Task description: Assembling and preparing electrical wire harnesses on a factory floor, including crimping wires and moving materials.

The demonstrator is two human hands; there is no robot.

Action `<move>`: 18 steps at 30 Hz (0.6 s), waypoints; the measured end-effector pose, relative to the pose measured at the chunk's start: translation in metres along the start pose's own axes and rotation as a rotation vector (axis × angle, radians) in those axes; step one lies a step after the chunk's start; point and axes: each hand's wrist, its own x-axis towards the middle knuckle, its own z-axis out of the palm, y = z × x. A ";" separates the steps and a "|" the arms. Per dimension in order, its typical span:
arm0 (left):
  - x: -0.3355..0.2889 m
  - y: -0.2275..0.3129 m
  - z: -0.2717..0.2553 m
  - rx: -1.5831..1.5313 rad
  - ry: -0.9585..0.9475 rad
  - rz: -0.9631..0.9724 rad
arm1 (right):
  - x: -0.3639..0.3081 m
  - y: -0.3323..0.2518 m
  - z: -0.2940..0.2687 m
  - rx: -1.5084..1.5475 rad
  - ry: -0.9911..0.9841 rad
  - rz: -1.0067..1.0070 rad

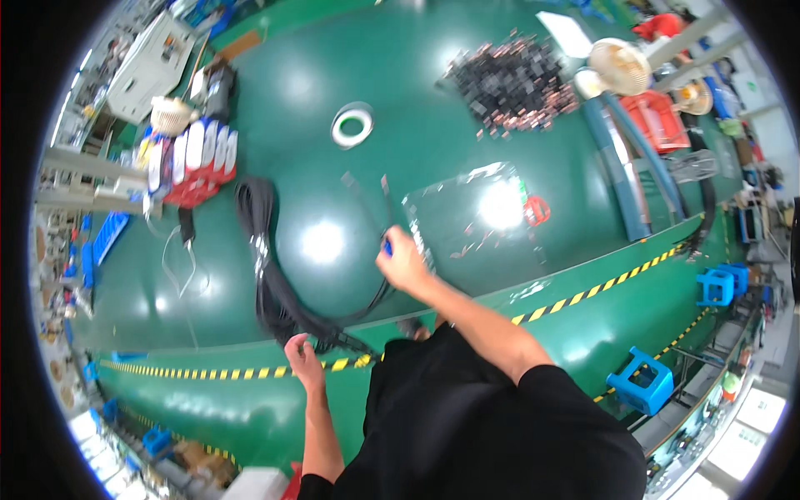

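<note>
Shop floor's pretty busy here: big glossy green table (312, 150), yellow-and-black tape along its near edge, blue stools (642, 382) down on the floor to the right. From the head cam, the right hand (402, 260) is out over the middle of the table, fingers closed around a small blue item (387, 247), with a dark strip poking out past it; it's too blurry to say what either one is. A black cable bundle (265, 250) lies left of that hand, bending down to the near edge, and one loop curves up toward the hand. The left hand (306, 363) is right by the bundle's lower end, fingers a bit curled; can't tell if it's gripping or even touching anything. A clear plastic sheet (450, 200) sits just right of the right hand, a white tape roll (337, 132) farther back, and a pile of black parts (512, 79) toward the far side.
</note>
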 end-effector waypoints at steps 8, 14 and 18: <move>0.067 0.223 0.120 -0.909 -0.608 -0.017 | -0.050 -0.044 -0.035 0.088 -0.153 -0.228; 0.046 0.250 0.125 -1.010 -0.617 -0.102 | -0.057 -0.039 -0.075 0.204 -0.189 0.118; 0.036 0.252 0.114 -1.017 -0.533 -0.049 | -0.026 -0.017 -0.125 1.064 -0.145 0.742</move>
